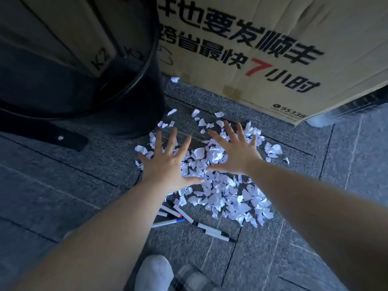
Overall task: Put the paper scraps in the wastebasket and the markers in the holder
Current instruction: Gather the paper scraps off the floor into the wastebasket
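A heap of torn white paper scraps lies on the grey carpet floor in the middle of the view. My left hand and my right hand are stretched out over the heap's far part, palms down, fingers straight and spread, holding nothing. Several white markers with dark, red and blue caps lie on the floor just in front of the heap, beside my left forearm. A black round wastebasket stands at the upper left, close to my left hand. No marker holder shows.
A large printed cardboard box stands right behind the scraps. Flattened cardboard pieces stick up out of the wastebasket. A black strap lies on the floor at left. My socked foot is at the bottom edge.
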### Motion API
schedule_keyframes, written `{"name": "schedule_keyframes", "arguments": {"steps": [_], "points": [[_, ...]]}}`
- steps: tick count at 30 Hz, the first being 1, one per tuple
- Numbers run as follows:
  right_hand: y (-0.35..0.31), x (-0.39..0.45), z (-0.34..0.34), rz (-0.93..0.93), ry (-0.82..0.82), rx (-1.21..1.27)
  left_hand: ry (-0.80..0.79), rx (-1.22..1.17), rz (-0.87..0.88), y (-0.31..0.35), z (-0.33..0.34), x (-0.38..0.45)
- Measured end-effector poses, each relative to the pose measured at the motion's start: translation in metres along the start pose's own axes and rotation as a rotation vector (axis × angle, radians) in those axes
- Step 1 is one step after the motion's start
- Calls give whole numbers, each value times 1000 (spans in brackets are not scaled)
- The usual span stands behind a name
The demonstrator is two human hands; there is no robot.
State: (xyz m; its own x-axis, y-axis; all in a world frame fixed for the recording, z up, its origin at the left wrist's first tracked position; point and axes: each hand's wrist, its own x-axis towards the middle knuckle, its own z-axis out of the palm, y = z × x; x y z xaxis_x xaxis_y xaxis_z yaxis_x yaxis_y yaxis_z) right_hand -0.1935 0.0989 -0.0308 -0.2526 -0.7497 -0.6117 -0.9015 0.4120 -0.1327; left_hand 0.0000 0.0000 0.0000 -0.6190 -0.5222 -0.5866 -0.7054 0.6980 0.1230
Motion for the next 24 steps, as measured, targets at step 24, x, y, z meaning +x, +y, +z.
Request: {"name": "schedule_keyframes", "arguments": {"steps": [24], "points": [[-19,-5,34,-283,-23,-127,33,-76,34,10,45,20]]}}
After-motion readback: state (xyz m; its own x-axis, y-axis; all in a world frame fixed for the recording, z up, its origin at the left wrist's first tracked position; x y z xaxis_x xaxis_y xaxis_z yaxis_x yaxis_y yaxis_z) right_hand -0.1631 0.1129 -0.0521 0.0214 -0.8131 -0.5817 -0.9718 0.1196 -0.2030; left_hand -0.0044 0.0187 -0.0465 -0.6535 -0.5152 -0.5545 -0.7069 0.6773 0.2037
